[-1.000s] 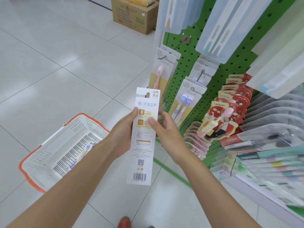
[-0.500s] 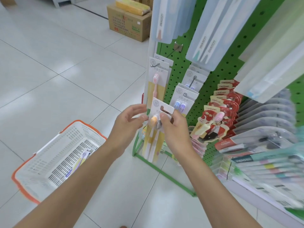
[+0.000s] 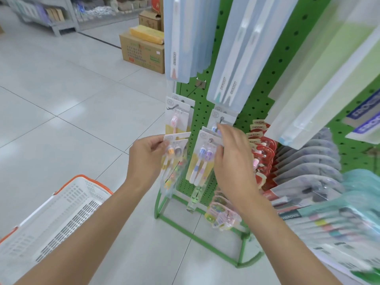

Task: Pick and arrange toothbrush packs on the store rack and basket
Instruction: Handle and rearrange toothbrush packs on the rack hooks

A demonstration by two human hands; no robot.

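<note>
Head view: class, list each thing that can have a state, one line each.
left hand: pinches the orange-and-grey toothbrush pack.
orange-and-grey toothbrush pack: held upright, off the rack.
right hand: fingers extended, against the purple toothbrush pack.
purple toothbrush pack: hangs on its hook.
pink toothbrush pack: hangs on its hook.
basket: upright.

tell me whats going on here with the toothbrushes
A person seems to be stocking a green pegboard rack. The left hand pinches a toothbrush pack with orange and grey heads beside it. The right hand reaches to the blue and purple packs hanging on a hook. A white basket sits on the floor at left.
</note>
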